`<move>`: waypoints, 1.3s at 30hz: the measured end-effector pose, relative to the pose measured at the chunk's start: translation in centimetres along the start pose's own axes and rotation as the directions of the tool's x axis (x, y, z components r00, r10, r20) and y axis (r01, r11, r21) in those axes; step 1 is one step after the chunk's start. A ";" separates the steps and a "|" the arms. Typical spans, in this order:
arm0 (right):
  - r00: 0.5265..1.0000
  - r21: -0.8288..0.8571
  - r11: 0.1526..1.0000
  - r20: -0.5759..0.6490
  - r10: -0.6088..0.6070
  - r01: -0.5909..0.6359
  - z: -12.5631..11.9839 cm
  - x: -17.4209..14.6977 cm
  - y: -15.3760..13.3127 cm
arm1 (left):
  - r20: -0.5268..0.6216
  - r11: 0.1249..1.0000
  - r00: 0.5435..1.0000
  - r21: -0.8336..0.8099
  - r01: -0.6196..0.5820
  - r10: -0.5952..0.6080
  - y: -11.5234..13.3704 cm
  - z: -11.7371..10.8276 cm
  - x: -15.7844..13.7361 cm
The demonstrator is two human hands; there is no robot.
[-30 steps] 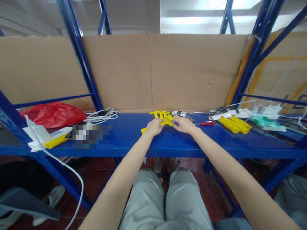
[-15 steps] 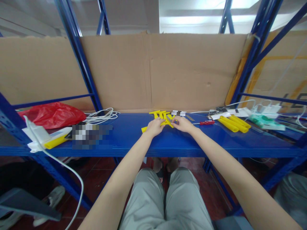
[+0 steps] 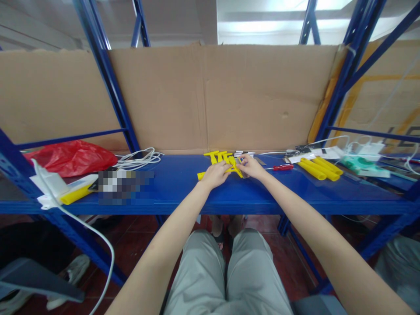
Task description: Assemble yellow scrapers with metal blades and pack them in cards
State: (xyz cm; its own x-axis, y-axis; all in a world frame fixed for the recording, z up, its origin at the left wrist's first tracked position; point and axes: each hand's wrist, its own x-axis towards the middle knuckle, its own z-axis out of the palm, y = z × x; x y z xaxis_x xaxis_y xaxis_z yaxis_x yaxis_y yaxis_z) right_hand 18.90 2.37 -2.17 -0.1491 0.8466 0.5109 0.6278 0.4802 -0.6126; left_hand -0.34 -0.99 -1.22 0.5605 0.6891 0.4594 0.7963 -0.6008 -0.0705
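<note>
My left hand [image 3: 216, 174] is closed around a yellow T-shaped plastic part [image 3: 201, 176], whose tube-like handle sticks out to the left. The part's wide head [image 3: 239, 170] points right, toward my right hand [image 3: 250, 166]. The fingers of my right hand are pinched at that head, by a small greyish flat piece [image 3: 244, 174]; the fingertips partly hide what they grip. Just behind my left hand lie several more yellow T-shaped parts [image 3: 212, 155]. Behind my right hand is a group of small black-and-white pieces [image 3: 241, 154].
Right of my hands lie a red-handled screwdriver [image 3: 282, 167] and several yellow tubes [image 3: 313, 169]. A green-and-white item [image 3: 361, 166] stands farther right. Coiled white cable [image 3: 144, 158] and a red plastic bag [image 3: 74, 156] are at left. Cardboard [image 3: 210, 100] backs the blue shelf [image 3: 173, 192].
Both hands have shifted slightly right with the yellow part, and its head now appears tilted differently. My right hand has risen a little, and the grey flat piece shows lower, near its fingertips.
</note>
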 end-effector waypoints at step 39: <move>0.877 0.493 0.742 0.104 0.469 -0.455 -1.3 -0.9 -2.4 | -0.100 0.985 0.983 0.090 -0.148 0.157 0.5 0.4 -0.1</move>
State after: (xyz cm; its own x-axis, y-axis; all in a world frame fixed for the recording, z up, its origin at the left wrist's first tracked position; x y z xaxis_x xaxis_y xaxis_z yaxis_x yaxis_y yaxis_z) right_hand 18.47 0.18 -0.34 0.0845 0.9916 0.0981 0.1568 0.0840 -0.9840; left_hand 0.16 -1.17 -1.67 0.6528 0.5424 0.5289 0.7219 -0.6571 -0.2171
